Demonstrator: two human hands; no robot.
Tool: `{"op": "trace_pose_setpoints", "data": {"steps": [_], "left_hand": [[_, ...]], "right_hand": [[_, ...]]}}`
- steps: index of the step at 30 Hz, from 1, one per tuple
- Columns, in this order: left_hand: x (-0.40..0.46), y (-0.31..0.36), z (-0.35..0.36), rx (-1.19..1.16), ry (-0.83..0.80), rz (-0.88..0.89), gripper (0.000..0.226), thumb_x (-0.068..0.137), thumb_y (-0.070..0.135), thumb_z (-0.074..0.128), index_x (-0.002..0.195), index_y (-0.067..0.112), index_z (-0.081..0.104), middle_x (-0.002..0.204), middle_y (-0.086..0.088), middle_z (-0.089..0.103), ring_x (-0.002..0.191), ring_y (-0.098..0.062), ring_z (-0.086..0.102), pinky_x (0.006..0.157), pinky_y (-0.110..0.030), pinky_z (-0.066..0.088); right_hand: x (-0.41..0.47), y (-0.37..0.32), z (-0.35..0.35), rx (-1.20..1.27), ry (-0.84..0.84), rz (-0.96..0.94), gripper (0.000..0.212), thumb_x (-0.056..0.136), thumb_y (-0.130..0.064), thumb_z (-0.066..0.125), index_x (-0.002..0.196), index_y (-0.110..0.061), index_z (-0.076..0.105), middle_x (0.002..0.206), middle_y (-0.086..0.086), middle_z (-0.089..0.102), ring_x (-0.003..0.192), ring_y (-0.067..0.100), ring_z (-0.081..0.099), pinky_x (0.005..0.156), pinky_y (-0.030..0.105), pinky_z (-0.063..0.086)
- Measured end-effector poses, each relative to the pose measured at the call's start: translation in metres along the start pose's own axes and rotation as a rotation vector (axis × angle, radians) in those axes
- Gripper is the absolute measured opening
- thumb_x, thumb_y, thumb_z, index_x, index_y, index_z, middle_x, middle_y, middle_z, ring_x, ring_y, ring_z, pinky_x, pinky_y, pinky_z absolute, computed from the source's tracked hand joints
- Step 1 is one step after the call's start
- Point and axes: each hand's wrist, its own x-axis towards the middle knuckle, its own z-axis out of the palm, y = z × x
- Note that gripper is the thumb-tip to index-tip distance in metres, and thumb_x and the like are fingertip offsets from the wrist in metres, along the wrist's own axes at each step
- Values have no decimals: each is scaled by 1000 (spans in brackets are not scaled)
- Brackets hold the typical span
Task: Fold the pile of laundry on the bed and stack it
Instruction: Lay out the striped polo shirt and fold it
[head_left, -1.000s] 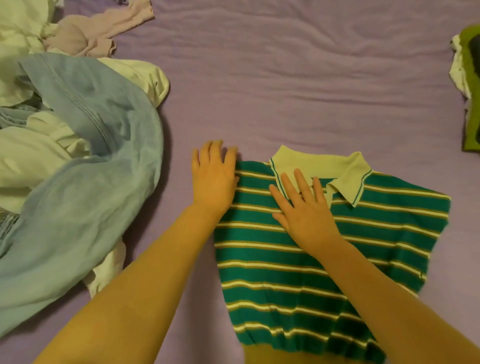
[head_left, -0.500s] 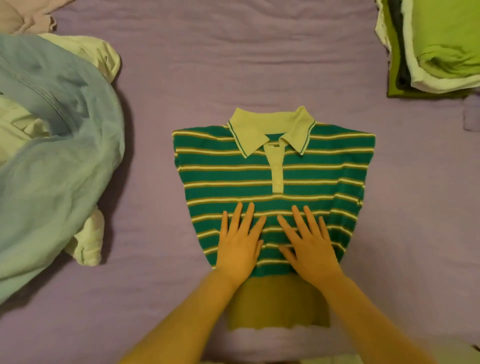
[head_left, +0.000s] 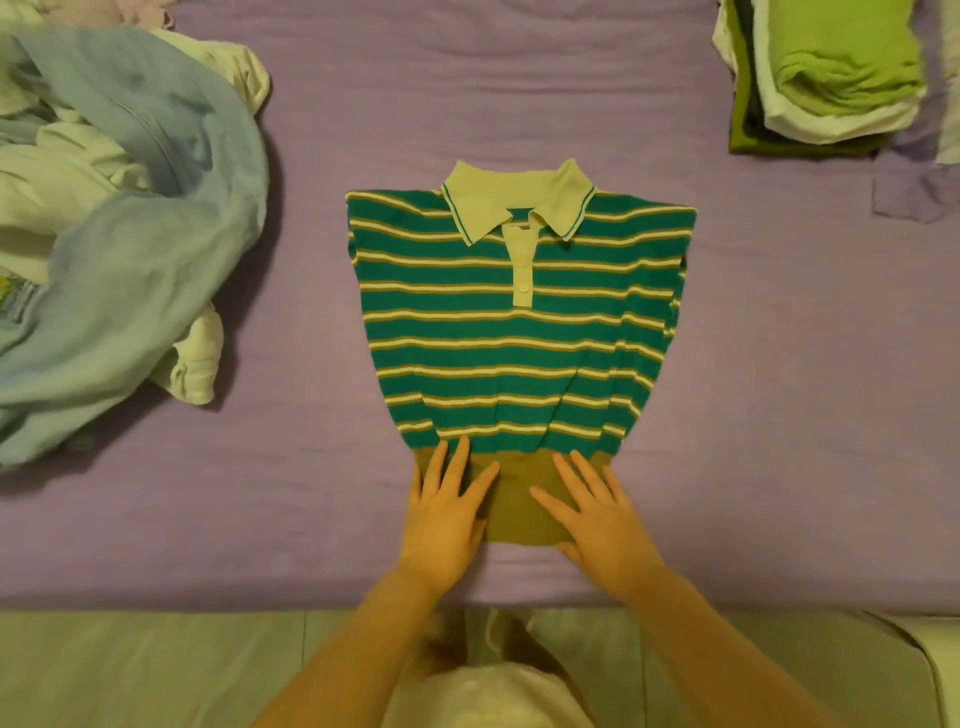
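A green polo shirt (head_left: 514, 332) with white and yellow stripes lies face up in the middle of the purple bed (head_left: 519, 93), its pale collar pointing away from me and its sleeves tucked under. My left hand (head_left: 447, 512) lies flat with straight fingers on the left part of the olive hem band. My right hand (head_left: 600, 514) lies flat on the right part of that band. An unfolded laundry pile (head_left: 104, 218), topped by a light blue garment, sits at the left. A folded stack (head_left: 826, 73) with a lime-green piece on top stands at the back right.
The bed's near edge (head_left: 208, 605) runs across the bottom, with pale floor (head_left: 156, 670) below it. A small lilac cloth (head_left: 914, 176) lies beside the folded stack. Bare sheet surrounds the polo on all sides.
Both hands slid down the shirt, from the collar area through the striped body to the olive hem band. The view shifted back, bringing the bed edge and folded stack into sight.
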Motion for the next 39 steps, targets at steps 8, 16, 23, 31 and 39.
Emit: {"op": "trace_pose_setpoints", "data": {"steps": [8,16,23,31,39], "left_hand": [[-14,2,-3,-692,289,-373,44,86,4,65,128,15,58,150,-15,25,135,-32,31,112,-38,31],[22,-28,-78,-951,602,-310,33,84,-5,61,110,15,64,121,-7,43,83,19,51,78,-4,44],[108,-61,-134,-933,355,-348,44,93,37,57,132,16,52,126,-4,59,112,-19,57,87,-29,47],[118,-55,-99,-629,216,-385,20,86,35,67,94,17,62,86,-1,65,84,-21,63,76,-42,53],[141,-96,-137,-447,552,-77,21,101,33,41,93,16,51,83,6,51,68,-11,45,57,-25,32]], "right_hand": [[2,1,15,223,147,-15,60,93,-12,53,146,-31,33,160,7,1,147,27,0,115,38,19],[24,20,-61,961,422,284,26,87,-3,60,109,-11,69,108,4,66,99,20,58,76,2,34],[91,55,-116,1005,482,542,49,96,-48,44,135,-20,47,127,5,57,112,22,52,87,35,46],[99,47,-81,739,426,667,24,98,-32,47,103,-9,55,99,14,61,96,33,59,75,37,45],[113,91,-120,750,629,607,34,100,-40,28,117,-21,50,88,1,53,77,22,49,57,26,33]]}}
